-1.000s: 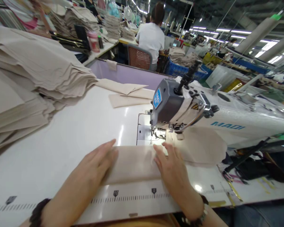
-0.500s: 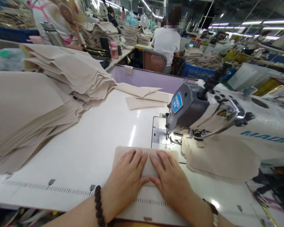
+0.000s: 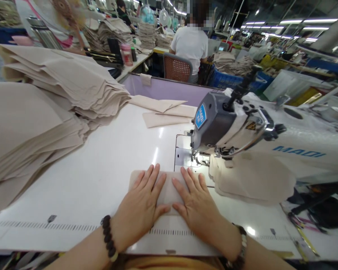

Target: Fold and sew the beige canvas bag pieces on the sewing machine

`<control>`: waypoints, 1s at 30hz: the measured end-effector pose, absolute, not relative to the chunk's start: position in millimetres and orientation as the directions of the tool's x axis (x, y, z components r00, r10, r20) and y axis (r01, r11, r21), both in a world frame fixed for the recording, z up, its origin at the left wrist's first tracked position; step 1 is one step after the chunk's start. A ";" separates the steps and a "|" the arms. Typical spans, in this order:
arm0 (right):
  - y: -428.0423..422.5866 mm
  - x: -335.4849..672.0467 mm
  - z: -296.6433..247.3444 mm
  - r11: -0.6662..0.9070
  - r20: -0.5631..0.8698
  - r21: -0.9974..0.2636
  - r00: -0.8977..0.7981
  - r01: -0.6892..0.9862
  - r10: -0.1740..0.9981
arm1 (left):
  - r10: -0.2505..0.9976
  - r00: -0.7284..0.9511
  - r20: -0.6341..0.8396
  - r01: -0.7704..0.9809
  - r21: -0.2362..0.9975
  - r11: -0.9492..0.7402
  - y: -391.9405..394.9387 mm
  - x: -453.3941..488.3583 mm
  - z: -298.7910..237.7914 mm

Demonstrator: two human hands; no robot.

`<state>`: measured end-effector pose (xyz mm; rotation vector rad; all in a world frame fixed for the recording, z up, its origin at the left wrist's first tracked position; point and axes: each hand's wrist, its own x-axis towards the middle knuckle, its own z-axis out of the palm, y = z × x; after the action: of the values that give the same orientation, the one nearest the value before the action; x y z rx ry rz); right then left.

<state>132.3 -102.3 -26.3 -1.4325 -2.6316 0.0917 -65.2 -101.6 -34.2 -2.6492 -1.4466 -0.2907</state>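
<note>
The beige fabric piece (image 3: pixel 168 191) lies flat on the white table (image 3: pixel 115 161), the left hand (image 3: pixel 138 210) resting over its 9 o'clock side and the right hand (image 3: pixel 199 208) over its 3 o'clock side, all fingers spread and unclenched, grasping nothing. From it, the sewing machine (image 3: pixel 214 123) head stands at 1 o'clock, rounded fabric pieces (image 3: pixel 255 180) at 3, loose fabric strips (image 3: pixel 163 119) at 12, fabric stacks (image 3: pixel 30 116) at 10.
</note>
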 end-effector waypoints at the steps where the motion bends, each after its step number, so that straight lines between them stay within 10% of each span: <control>1: -102.4 132.4 -25.6 0.544 0.092 -0.135 -0.536 0.828 0.839 | 0.821 0.526 0.224 0.843 -0.005 -0.538 -101.8 -68.7 -34.9; 21: -95.6 146.4 7.1 0.417 0.089 -0.320 -0.411 0.851 0.907 | 0.769 0.621 0.151 0.781 -0.041 -0.623 -67.1 -90.0 -14.7; 30: -55.5 191.9 11.1 0.808 0.094 -0.137 -0.805 0.573 0.586 | 0.649 0.760 -0.027 0.648 -0.034 -0.761 -10.6 -11.6 20.1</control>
<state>191.9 -55.5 11.1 -0.9212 -2.8614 0.1535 -11.6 -10.6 20.1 -2.9265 -1.0789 0.0584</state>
